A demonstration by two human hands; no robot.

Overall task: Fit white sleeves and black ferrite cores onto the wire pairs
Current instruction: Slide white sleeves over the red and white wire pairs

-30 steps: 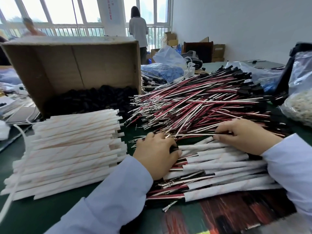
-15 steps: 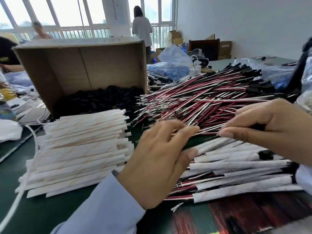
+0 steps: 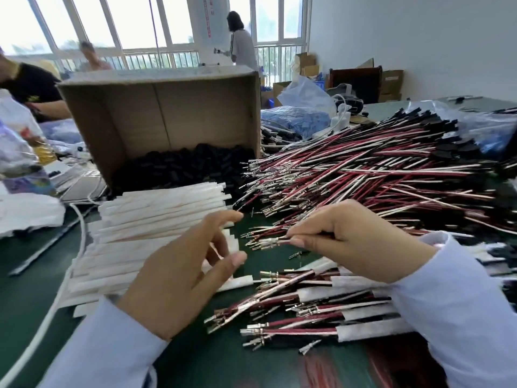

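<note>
The right hand (image 3: 349,239) pinches a red-and-white wire pair (image 3: 270,242) just behind its metal terminals, above the green table (image 3: 30,278) near the loose wire pile (image 3: 377,175). The left hand (image 3: 181,278) hovers with fingers spread over the stack of white sleeves (image 3: 156,219) — black ferrite cores (image 3: 181,166) lie in the cardboard box (image 3: 167,113) behind it.

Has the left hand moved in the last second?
Yes. The left hand has left the sleeved wires and gone left, now open over the right end of the white sleeve stack.
</note>
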